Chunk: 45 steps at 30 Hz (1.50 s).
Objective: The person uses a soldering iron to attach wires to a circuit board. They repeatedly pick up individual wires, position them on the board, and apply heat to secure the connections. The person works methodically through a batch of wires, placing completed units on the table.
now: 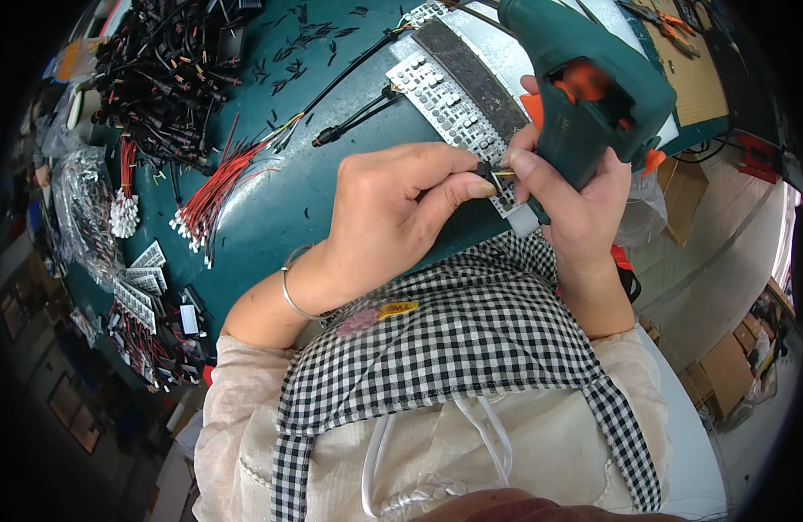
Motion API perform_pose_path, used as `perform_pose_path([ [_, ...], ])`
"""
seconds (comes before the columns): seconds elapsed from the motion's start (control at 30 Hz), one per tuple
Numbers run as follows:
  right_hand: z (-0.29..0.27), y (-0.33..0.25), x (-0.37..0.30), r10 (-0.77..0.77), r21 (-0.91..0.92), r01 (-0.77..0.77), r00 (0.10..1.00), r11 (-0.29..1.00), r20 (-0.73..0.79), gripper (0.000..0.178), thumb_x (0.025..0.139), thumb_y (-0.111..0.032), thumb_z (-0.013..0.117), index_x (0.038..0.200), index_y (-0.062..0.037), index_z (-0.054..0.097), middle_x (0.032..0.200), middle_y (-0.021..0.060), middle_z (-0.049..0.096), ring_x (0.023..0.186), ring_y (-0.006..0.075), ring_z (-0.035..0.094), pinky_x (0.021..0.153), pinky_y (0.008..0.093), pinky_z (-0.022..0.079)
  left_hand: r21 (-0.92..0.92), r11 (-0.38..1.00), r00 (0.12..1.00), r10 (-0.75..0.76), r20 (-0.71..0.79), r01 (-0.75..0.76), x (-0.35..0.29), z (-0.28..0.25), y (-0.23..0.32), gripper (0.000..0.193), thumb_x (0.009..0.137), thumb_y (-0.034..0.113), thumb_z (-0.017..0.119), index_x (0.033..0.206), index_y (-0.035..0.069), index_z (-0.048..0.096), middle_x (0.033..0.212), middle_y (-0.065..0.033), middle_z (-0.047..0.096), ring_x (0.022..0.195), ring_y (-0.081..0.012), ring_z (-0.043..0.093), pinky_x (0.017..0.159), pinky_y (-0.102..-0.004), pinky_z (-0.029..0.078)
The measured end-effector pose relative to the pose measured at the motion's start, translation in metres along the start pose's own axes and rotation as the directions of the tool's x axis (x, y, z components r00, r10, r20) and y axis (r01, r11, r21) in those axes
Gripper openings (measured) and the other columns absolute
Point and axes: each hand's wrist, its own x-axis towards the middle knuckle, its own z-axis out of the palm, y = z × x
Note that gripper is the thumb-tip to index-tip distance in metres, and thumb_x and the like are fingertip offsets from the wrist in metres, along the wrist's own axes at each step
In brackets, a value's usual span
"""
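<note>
My left hand is closed, pinching the end of a black cable between thumb and forefinger. Thin yellowish wires stick out of that end toward my right hand. The right hand is wrapped round the handle of a green gun-shaped power tool with orange parts, and its thumb and forefinger meet near the wire ends. Under both hands runs a white strip of small circuit boards, with a dark bar lying along it. Its near end is partly hidden by my fingers.
Black connector cables are heaped at the far left of the green table. Red wires with white plugs lie nearer, beside a clear plastic bag. Small black tubes are scattered behind. Orange-handled pliers rest far right.
</note>
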Motion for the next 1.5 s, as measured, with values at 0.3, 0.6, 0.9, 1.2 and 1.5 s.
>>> perform_pose_path([
  [0.3,-0.001,0.004,0.003,0.011,-0.022,-0.013,0.998,1.0,-0.059,0.053,0.076,0.003,0.066,0.126,0.0097,0.051,0.077,0.0088,0.063,0.058,0.0099,0.055,0.052,0.0211,0.043,0.036,0.998,0.997,-0.046,0.063,0.044,0.002,-0.009,0.002,0.012,0.084,0.01,0.071,0.087,-0.001,0.069,0.069,-0.0074,0.066,0.057,-0.0127,0.061,0.053,-0.024,0.047],
  [0.6,-0.034,-0.021,-0.023,0.0,0.048,0.002,0.999,0.999,-0.039,0.076,0.079,-0.024,0.074,0.129,0.0185,0.035,0.101,0.0268,0.058,0.052,0.0144,0.052,0.04,0.0239,0.044,0.643,0.761,0.996,-0.06,-0.066,0.088,0.014,-0.037,-0.034,0.015,0.083,0.019,0.07,0.082,0.004,0.068,0.064,-0.0134,0.061,0.053,-0.0297,0.057,0.05,-0.0345,0.044],
  [0.9,-0.044,-0.019,-0.046,0.066,0.01,-0.065,0.996,0.998,-0.053,0.085,0.074,-0.026,0.081,0.13,0.0149,0.033,0.12,0.0324,0.05,0.054,0.0133,0.052,0.036,0.023,0.044,0.659,0.746,0.995,-0.093,-0.041,0.097,0.016,-0.034,-0.045,0.016,0.084,0.021,0.069,0.084,0.005,0.069,0.066,-0.0145,0.062,0.056,-0.0328,0.059,0.051,-0.0376,0.046],
  [1.2,-0.04,-0.02,-0.042,0.095,-0.021,-0.095,0.995,0.995,-0.034,0.081,0.075,-0.029,0.08,0.127,0.015,0.035,0.114,0.0283,0.052,0.053,0.0125,0.051,0.036,0.0231,0.043,0.574,0.814,0.996,-0.086,-0.033,0.089,0.02,-0.037,-0.045,0.017,0.085,0.021,0.068,0.086,0.005,0.07,0.063,-0.0152,0.059,0.052,-0.0306,0.056,0.05,-0.0346,0.044],
  [1.5,-0.04,-0.012,-0.04,0.097,-0.027,-0.096,0.995,0.995,0.013,0.072,0.077,-0.021,0.075,0.126,0.0148,0.036,0.111,0.0251,0.051,0.052,0.0131,0.052,0.038,0.0235,0.044,0.588,0.802,0.994,-0.108,-0.031,0.105,0.02,-0.036,-0.051,0.017,0.085,0.021,0.068,0.085,0.003,0.069,0.06,-0.0164,0.057,0.049,-0.0305,0.054,0.048,-0.0353,0.042],
])
